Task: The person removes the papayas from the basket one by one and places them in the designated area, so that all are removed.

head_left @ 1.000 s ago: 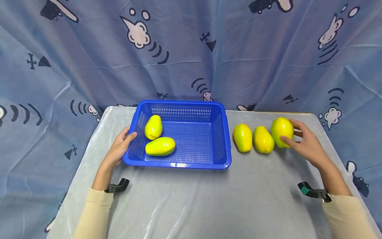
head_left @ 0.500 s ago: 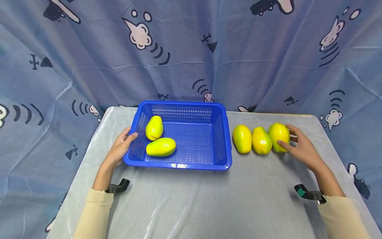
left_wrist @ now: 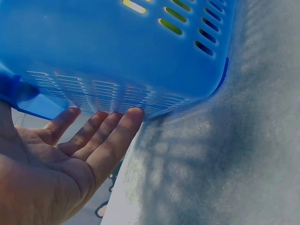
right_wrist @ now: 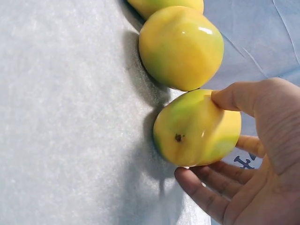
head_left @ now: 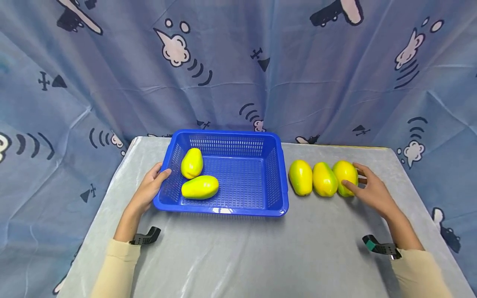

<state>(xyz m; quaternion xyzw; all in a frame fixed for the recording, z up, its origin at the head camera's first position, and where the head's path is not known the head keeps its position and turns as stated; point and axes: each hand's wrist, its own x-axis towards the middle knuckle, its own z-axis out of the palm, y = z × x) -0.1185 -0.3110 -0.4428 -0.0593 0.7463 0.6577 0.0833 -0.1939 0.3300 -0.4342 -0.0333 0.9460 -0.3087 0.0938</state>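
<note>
A blue plastic basket (head_left: 238, 165) with slotted walls stands on the table, with two yellow-green mangoes (head_left: 191, 163) inside at its left. My left hand (head_left: 148, 187) holds its left side, thumb over the rim and fingers against the slotted outer wall (left_wrist: 108, 96). To the right of the basket, three more mangoes form a row: a left one (head_left: 300, 178), a middle one (head_left: 325, 179) and a right one (head_left: 345, 173). My right hand (head_left: 372, 192) grips the right mango (right_wrist: 197, 129) between thumb and fingers, close against the middle mango (right_wrist: 180, 47).
A grey cloth-like cover lies over the table (head_left: 238, 256). Behind the table hangs a blue patterned curtain (head_left: 223, 62), near the basket's far rim. Each wrist wears a black strap-on camera mount, such as the left mount (head_left: 146, 236).
My right hand has brought the right mango leftward and down to the end of the row, closing the gap to the middle mango. My left hand stays on the basket.
</note>
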